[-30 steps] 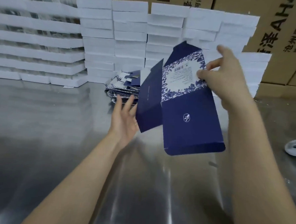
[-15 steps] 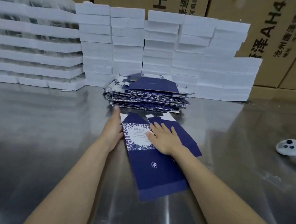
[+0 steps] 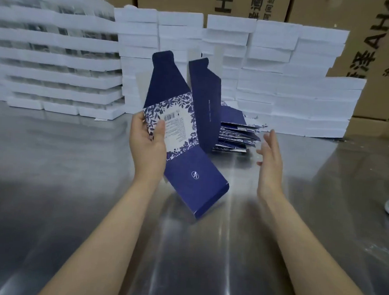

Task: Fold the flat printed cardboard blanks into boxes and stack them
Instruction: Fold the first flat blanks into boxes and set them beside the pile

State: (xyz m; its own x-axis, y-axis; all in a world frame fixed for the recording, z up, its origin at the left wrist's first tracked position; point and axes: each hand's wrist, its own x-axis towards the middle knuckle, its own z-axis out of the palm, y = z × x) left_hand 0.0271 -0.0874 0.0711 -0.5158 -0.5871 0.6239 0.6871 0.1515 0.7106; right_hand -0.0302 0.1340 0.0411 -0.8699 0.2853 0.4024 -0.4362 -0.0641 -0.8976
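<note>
A single printed cardboard blank (image 3: 185, 133), navy with a floral panel, is held upright above the steel table (image 3: 52, 185) at centre frame, pinched along its edge at nine o'clock by the left hand (image 3: 147, 142). The right hand (image 3: 270, 155) is spread and empty at three o'clock. One heap of flat blanks (image 3: 237, 136) is seen behind. With only one edge gripped, the half-folded panels could spring back or the blank could slip. White cartons (image 3: 282, 88) at twelve o'clock are too many to count.
</note>
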